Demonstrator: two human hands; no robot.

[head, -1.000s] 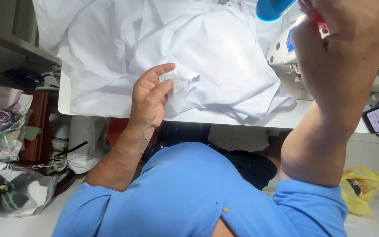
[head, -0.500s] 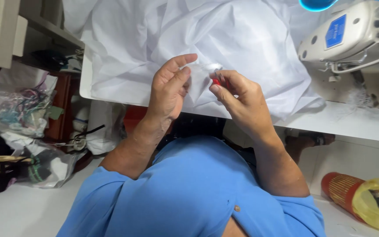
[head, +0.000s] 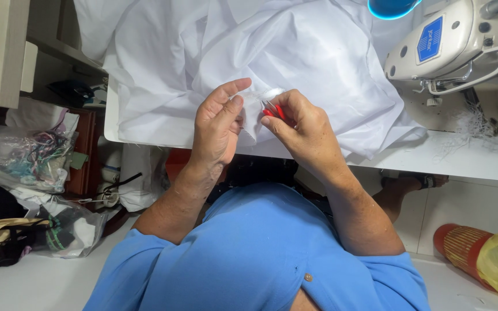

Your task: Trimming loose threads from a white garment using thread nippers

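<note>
Left hand (head: 217, 129) pinches fold of white fabric (head: 295, 63) at near table edge (head: 462, 164), holding it taut for cutting; right hand (head: 298, 124) closed round small red snips (head: 273, 110), tips at fold; blades mostly hidden; sewing machine (head: 456, 43) far right, cut off

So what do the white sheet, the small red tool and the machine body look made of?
White sheet: thin woven fabric, matte, soft creases. Red tool in the right hand: likely glossy plastic handles; metal tips hard to confirm. Sewing machine: smooth cream casing, painted metal or plastic. The left hand pinches the fabric.
</note>
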